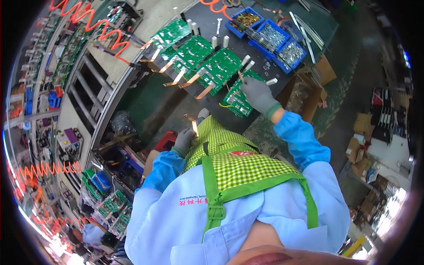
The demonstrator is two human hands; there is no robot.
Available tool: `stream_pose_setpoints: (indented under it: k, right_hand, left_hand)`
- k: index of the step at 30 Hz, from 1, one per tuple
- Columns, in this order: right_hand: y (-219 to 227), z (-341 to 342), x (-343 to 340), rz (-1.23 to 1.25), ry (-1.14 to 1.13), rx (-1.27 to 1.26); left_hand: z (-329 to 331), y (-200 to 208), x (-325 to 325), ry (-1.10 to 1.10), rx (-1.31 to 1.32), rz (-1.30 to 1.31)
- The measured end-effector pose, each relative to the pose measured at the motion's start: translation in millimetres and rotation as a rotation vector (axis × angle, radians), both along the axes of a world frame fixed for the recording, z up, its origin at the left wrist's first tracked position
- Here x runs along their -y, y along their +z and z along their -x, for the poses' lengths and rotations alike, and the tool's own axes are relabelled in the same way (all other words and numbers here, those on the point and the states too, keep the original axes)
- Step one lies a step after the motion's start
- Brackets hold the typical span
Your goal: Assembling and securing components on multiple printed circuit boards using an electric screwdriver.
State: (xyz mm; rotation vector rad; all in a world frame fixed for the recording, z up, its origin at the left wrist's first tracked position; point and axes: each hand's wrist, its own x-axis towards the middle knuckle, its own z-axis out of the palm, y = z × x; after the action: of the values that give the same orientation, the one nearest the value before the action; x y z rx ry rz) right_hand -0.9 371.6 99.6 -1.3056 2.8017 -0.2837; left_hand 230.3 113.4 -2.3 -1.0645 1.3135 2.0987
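Observation:
My left hand (183, 142), in a grey glove, is closed on a bent copper strip (194, 128) in front of the checked apron. My right hand (258, 95), gloved too, reaches over the nearest green circuit board (237, 100) on the right. A thin copper-coloured strip (240, 76) stands up at its fingertips, which look pinched on it; the palm side is hidden. A yellow wire (225, 105) sticks out of that board. Farther left lie more green boards (222, 66) in a row, with flat copper strips (190, 81) jutting from their near edges and white cylindrical parts at their far ends.
Blue bins (289, 66) of small metal fasteners stand at the back right of the dark table (210, 32). A wrench (219, 26) lies behind the boards. Right of the table is an open cardboard box (300, 95). An orange coiled hose (117, 42) hangs at the left.

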Motion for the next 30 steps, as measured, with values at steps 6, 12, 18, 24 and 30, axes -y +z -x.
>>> stream_pose_setpoints:
  k: [6,12,18,24,30]
  right_hand:
    - [52.5,79.7,-41.5,0.246,-0.023,-0.043]
    - [49.4,212.0,-58.6,0.034,-0.378,-0.416]
    - [67.5,131.5,-31.7,0.326,-0.012,-0.145]
    - [49.5,1.2,-17.1,0.021,0.360,0.093]
    - [47.2,-25.2,-40.0,0.298,0.089,0.165]
  left_hand:
    - [2.7,41.3,-10.9,-0.031,-0.255,0.081]
    - [87.1,72.7,-77.7,-0.101,-0.451,-0.056]
    - [139.2,82.6,-95.4,-0.003,-0.454,-0.240]
    - [143.9,88.8,-107.5,-0.133,-0.377,-0.313]
    - [116.3,71.3,-77.6,-0.046,-0.517,0.035]
